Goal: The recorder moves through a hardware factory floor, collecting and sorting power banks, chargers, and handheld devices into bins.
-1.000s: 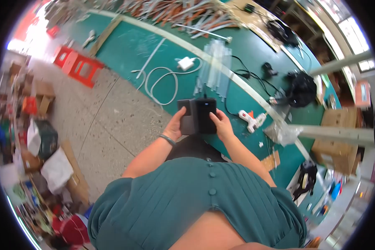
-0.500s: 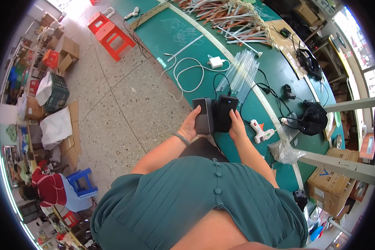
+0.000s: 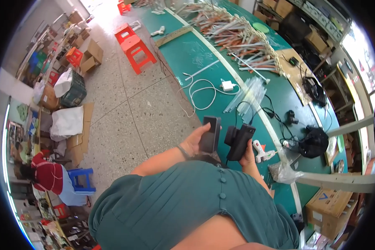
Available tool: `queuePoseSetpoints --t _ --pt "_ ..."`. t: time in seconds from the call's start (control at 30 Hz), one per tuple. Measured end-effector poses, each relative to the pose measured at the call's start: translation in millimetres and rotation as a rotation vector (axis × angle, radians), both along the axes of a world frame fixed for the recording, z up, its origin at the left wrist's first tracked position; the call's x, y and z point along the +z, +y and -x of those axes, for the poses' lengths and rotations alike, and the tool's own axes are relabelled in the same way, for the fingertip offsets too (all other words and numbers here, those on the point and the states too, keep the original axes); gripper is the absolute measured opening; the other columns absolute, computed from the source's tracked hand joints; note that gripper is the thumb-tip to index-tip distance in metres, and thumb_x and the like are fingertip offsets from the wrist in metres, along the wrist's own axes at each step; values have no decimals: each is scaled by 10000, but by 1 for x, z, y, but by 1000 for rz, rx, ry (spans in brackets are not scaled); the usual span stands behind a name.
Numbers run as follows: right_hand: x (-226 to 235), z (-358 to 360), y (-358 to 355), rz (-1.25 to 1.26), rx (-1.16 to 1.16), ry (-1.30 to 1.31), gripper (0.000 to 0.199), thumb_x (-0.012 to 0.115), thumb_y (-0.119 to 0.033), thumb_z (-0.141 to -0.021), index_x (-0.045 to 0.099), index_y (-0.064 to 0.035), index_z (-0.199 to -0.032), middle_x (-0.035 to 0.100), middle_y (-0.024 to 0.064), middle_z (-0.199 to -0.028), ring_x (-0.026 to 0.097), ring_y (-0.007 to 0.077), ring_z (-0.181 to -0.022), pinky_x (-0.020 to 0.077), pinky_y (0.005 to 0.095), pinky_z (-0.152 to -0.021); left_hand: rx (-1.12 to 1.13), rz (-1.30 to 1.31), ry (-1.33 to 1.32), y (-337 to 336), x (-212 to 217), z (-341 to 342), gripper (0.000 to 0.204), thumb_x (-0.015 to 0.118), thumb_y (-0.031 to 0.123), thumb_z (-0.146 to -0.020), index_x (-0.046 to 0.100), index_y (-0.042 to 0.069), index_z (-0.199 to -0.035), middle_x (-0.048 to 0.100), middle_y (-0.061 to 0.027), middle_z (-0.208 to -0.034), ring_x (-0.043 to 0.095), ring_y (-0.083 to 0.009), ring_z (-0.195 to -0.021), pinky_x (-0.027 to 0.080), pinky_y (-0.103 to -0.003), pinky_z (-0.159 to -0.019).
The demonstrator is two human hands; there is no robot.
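My left hand (image 3: 194,141) is closed around a dark grey power bank (image 3: 210,135), a flat rectangular block with rounded edges, its thumb lying over the near face. In my right hand (image 3: 249,156) is a black power bank (image 3: 240,146), tilted, with a second dark block against its left side. A thin black cable (image 3: 237,111) runs from its top end over the table. The two power banks are apart, held at the table's near edge in front of my body. The fingers beneath both are mostly hidden.
Clear plastic sticks (image 3: 247,98), a white charger (image 3: 227,86) with its cable and a glue gun (image 3: 263,151) lie on the green table (image 3: 187,54). Beyond are bundled sticks (image 3: 241,39). Black gear (image 3: 313,142) sits at right. Red stools (image 3: 138,54) stand left; another person (image 3: 50,177) sits there.
The power banks have come nearer my body and moved apart. The right one has turned to show its side. My view has shifted, so the table appears lower and further right.
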State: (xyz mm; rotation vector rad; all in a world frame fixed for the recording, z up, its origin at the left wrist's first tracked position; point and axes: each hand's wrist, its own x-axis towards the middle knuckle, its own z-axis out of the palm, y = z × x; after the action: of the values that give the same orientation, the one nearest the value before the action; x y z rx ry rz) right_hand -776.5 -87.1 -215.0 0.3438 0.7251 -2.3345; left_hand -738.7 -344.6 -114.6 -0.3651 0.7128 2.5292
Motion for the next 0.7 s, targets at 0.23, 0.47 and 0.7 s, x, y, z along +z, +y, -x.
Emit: queuePoseSetpoints --t 0.23,0.47,0.7 --pt "4 6 24 11 -233 25 735 515 -673 -817 483 -134 -1316 579 119 -1220 617 308 -990 526 444 -821 16 209 -24 -67 -26 126 450 588 399 -904 547 62 -1200 661 -99 -1006 661 -186 -856 564 -357 -712" --pt "15 -15 -25 -11 -581 -9 692 520 -646 -833 500 -133 -1296 572 114 -1238 535 330 -1139 475 512 -893 -185 509 196 -100 -83 252 466 712 212 -832 528 88 -1242 609 -33 -1008 610 -125 -865 528 -270 -680" --pt "25 -44 -68 -93 -799 -81 698 513 -637 -845 506 -94 -1284 572 116 -1238 555 316 -1116 483 506 -885 -594 747 385 -91 -79 281 455 760 234 -779 579 0 -1125 634 -66 -972 608 -139 -862 505 -279 -730"
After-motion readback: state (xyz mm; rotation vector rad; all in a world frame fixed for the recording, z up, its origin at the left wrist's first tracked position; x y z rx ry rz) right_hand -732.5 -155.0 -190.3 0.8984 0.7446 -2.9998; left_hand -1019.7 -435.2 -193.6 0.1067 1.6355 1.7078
